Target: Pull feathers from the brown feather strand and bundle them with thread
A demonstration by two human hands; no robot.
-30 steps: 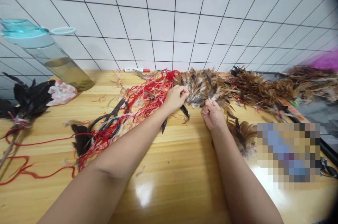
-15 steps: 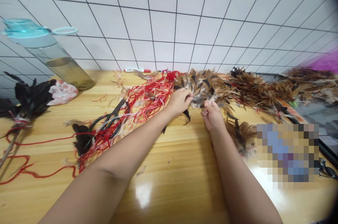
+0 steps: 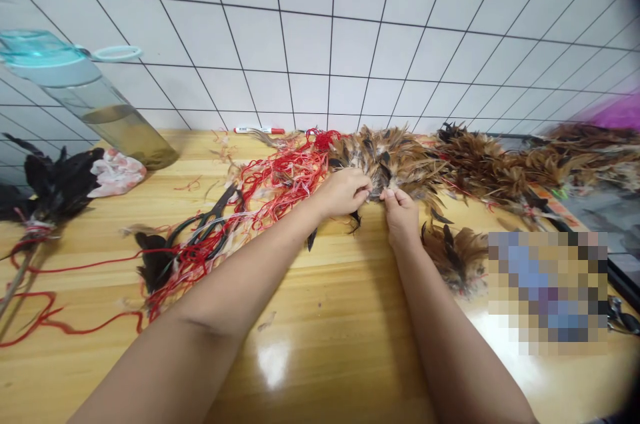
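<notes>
My left hand (image 3: 349,190) is closed in a pinch at the near edge of a pile of brown and grey feathers (image 3: 387,151). Just to its right, my right hand (image 3: 402,214) pinches a feather at the same edge, thumb and forefinger pressed together. The fingertips of both hands lie close to each other, and the small ends between them are hard to see. A dark feather (image 3: 355,220) hangs below my left fingers. Against the pile's left side lies a tangle of red and pink string (image 3: 287,177).
Black-handled scissors (image 3: 213,217) lie partly under the string on the wooden table (image 3: 320,344). At left are a tilted-looking water bottle (image 3: 125,124), a crumpled tissue (image 3: 117,173) and a black feather bundle (image 3: 63,177). More brown feathers (image 3: 500,164) stretch right; a red marker (image 3: 259,131) lies by the wall.
My right hand has moved slightly up, its fingertips now nearer to my left hand's. My left hand has shifted a little to the right.
</notes>
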